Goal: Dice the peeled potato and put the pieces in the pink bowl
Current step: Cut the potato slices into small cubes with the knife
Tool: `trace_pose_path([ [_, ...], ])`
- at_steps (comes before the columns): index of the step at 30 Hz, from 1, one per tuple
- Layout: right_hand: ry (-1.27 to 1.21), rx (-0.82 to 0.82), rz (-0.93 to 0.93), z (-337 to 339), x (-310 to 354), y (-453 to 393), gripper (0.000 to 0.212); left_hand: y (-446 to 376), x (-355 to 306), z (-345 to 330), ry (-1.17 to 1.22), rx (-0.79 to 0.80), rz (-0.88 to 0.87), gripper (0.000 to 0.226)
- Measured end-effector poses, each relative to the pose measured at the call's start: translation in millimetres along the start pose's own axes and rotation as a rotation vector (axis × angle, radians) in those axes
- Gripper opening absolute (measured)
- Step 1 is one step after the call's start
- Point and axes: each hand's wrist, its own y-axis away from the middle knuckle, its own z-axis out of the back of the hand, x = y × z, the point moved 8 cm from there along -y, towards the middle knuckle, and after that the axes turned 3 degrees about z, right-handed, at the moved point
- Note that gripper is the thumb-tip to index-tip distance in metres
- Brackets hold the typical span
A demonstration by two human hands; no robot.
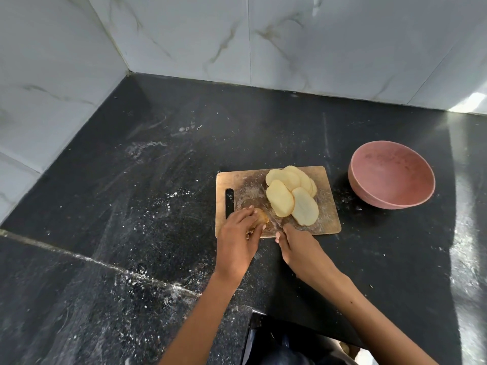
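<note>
— What's around you?
— You're facing a corner: white marble-veined wall tiles (184,35) meet a black speckled surface (131,206), dusted with white smears. Bright light (469,104) glares at your right.

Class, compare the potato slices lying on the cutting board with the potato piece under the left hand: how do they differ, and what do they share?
The potato slices lie flat, fanned and overlapping in the open; the potato piece is a small end lump, mostly covered by the left hand. The slices look pale yellow; the piece looks browner. Nothing touches the slices; the knife, held in the right hand, is against the piece. Both rest on the cutting board.
</note>
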Motion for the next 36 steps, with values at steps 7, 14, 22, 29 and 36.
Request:
trace_pose_path([
  [7, 0.004, -0.036, 0.01, 4.8, -3.6, -2.5, 0.025, 8.0, 0.9, -3.6, -0.011, -0.06, 0.019, 0.026],
  [14, 0.014, -0.018, 0.014, 2.5, -2.4, -2.8, 0.026, 8.6, 1.7, -4.4, -0.011, -0.057, 0.02, 0.029],
  [22, 0.026, -0.017, 0.024, 2.1, -1.9, -7.0, 0.024, 7.2, 0.8, -4.4, -0.002, -0.049, 0.05, 0.027],
  [29, 0.051, 0.015, 0.006, -0.2, 0.8, -9.3, 0.026, 6.2, -0.6, -3.9, 0.003, -0.056, 0.054, 0.027],
  [36, 0.131, 0.037, -0.051, -3.2, 11.8, -16.7, 0.023, 5.6, 1.7, -6.5, -0.008, -0.042, 0.051, 0.028],
])
